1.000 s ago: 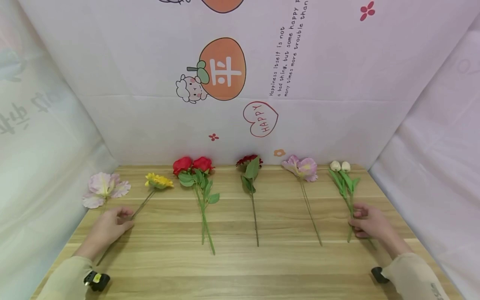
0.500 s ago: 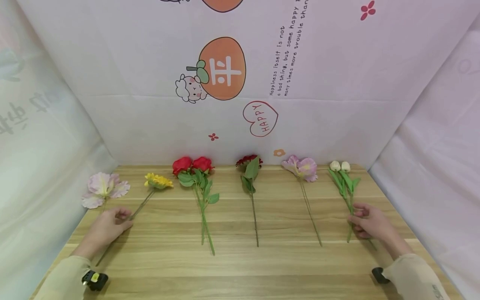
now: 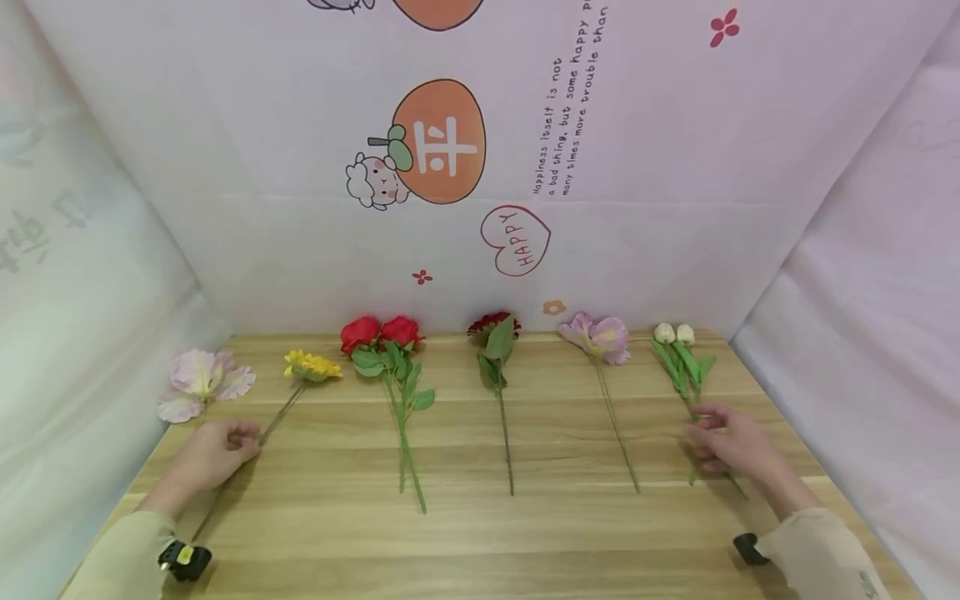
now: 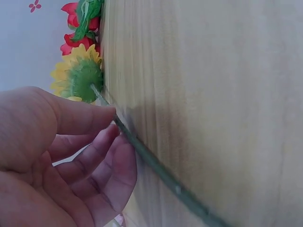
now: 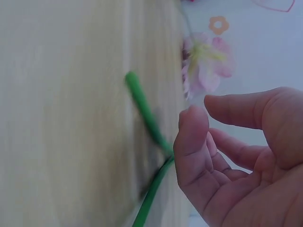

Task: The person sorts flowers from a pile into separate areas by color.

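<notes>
In the left wrist view my left hand (image 4: 71,156) pinches the green stem (image 4: 158,168) of a yellow sunflower (image 4: 83,78) between thumb and fingers. The flower lies slanted on the table at the left. My right hand (image 3: 731,442) is over the crossed stems of two white tulips (image 3: 673,333) at the right. Its thumb and forefinger are apart with nothing between them. In the right wrist view the bright green tulip stems (image 5: 142,106) pass just behind its bent fingers. A pale pink flower (image 3: 201,379) lies beyond the left hand, its stem mostly hidden.
Between the hands, along the back of the wooden table (image 3: 450,542), lie two red roses (image 3: 381,333), a dark red flower (image 3: 493,325) and a pink-purple flower (image 3: 598,337), stems pointing forward. White printed cloth (image 3: 300,250) encloses the back and sides.
The right hand has shifted slightly left over the tulip stems, and its fingers have come away from them. The left hand stays on the sunflower stem. The head view has shifted a little.
</notes>
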The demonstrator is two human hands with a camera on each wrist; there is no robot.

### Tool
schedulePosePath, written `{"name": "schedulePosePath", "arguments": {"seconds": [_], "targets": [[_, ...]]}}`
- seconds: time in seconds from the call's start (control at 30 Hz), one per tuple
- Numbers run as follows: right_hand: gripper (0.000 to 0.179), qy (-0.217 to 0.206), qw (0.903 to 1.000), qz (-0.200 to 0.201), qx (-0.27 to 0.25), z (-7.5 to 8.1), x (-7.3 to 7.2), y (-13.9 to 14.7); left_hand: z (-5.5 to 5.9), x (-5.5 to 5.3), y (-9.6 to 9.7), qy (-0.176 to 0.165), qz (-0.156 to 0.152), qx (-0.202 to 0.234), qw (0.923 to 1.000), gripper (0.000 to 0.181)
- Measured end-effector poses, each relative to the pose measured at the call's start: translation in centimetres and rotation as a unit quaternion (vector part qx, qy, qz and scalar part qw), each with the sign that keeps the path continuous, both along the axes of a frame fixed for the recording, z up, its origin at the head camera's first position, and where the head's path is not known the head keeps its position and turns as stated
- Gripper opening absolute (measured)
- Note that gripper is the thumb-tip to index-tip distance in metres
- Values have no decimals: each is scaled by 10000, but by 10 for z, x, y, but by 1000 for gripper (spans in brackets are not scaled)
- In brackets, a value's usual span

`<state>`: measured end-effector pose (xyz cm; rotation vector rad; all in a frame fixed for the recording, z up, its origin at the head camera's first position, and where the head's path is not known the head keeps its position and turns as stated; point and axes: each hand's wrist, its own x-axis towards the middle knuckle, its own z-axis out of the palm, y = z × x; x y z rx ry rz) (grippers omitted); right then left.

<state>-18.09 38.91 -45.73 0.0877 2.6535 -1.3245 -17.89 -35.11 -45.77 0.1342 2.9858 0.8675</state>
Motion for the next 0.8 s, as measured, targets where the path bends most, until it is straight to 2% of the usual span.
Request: {"name": "schedulePosePath", "arguments": {"seconds": [0.13, 0.37, 0.5, 0.67, 0.8], "targets": [[63, 119, 9997, 163, -106, 0, 2, -8, -5, 2, -2, -151, -26, -72, 9999, 25], [62, 239, 9988, 190, -378, 8, 6, -21, -5, -4, 1, -113, -183, -96, 9997, 29], [62, 227, 9981, 270, -503, 15, 6, -30, -4, -4, 2, -186, -153, -183, 9995, 28], [59, 202, 9975, 312, -595, 17, 6, -39, -4, -6, 3, -140, -178, -252, 9994, 23], [59, 158, 9971, 374, -650, 17, 4, -43, -4, -5, 4, -249, -95, -114, 9996, 23]]}}
